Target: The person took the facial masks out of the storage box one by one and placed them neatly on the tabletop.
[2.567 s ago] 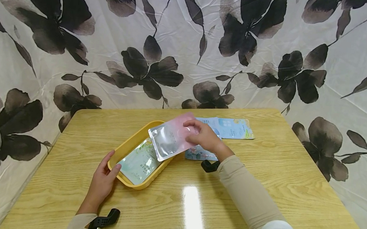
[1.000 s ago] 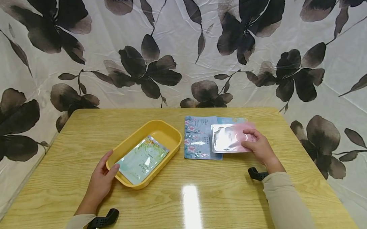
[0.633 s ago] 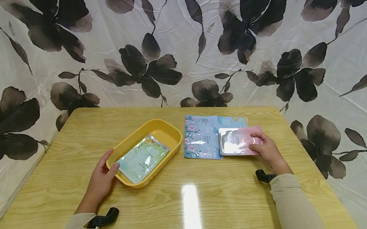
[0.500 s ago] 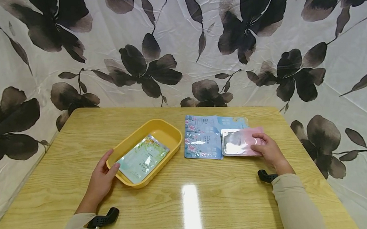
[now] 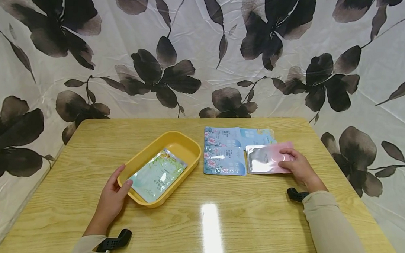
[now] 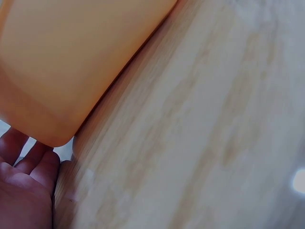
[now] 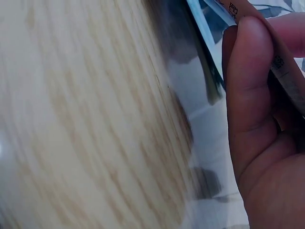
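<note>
My left hand (image 5: 110,199) holds the near-left end of a yellow plastic basket (image 5: 182,142), its thumb at the rim. Inside the basket lies a pale green face mask packet (image 5: 158,175). On the right, my right hand (image 5: 301,170) pinches the right end of a pink and silver face mask packet (image 5: 265,158) between thumb and fingers. In the right wrist view the thumb (image 7: 252,62) presses on the packet's edge. The packet sits low, beside a blue floral face mask packet (image 5: 224,160) and slightly over a light blue packet (image 5: 257,136).
Another blue floral packet (image 5: 222,135) lies behind the front one, side by side with the light blue packet. All rest on a wood-grain table (image 5: 172,229). A floral cloth (image 5: 205,59) hangs behind the table's far edge.
My right hand has carried the pink and silver packet from above the basket to the right, then lowered it beside the blue packets. My left hand keeps its hold on the basket.
</note>
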{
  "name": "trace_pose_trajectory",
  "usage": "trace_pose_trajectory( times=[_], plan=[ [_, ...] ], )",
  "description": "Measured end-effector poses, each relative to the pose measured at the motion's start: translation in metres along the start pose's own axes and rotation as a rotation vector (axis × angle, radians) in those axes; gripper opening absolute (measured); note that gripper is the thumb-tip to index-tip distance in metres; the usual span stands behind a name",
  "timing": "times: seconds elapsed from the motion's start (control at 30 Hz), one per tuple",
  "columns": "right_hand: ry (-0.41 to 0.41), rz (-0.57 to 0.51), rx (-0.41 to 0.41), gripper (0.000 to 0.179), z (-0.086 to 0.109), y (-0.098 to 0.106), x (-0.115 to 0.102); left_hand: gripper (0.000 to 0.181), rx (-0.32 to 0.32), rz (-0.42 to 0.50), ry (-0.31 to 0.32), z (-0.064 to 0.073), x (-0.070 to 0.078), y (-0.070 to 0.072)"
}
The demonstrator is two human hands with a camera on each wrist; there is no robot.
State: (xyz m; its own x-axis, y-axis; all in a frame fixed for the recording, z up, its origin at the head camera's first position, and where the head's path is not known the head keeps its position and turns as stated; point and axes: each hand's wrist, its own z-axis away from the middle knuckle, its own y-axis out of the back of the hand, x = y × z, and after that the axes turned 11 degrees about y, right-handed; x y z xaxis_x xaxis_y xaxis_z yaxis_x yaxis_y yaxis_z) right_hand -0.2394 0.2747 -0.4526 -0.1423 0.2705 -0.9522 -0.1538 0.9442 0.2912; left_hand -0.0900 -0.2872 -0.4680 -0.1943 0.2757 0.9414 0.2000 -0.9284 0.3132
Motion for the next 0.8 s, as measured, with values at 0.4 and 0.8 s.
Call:
trace_pose_trajectory(
  times=[0.4, 0.8],
  plan=[
    [-0.009, 0.056, -0.054, 0.055, -0.0026, -0.0015, -0.0001, 0.063, -0.001, -0.003, 0.016, 0.0008, -0.0003, 0.0004],
    [-0.034, 0.031, -0.070, 0.057, -0.0021, -0.0067, 0.0010, 0.063, 0.012, -0.017, 0.017, 0.0010, -0.0007, -0.0002]
  ],
)
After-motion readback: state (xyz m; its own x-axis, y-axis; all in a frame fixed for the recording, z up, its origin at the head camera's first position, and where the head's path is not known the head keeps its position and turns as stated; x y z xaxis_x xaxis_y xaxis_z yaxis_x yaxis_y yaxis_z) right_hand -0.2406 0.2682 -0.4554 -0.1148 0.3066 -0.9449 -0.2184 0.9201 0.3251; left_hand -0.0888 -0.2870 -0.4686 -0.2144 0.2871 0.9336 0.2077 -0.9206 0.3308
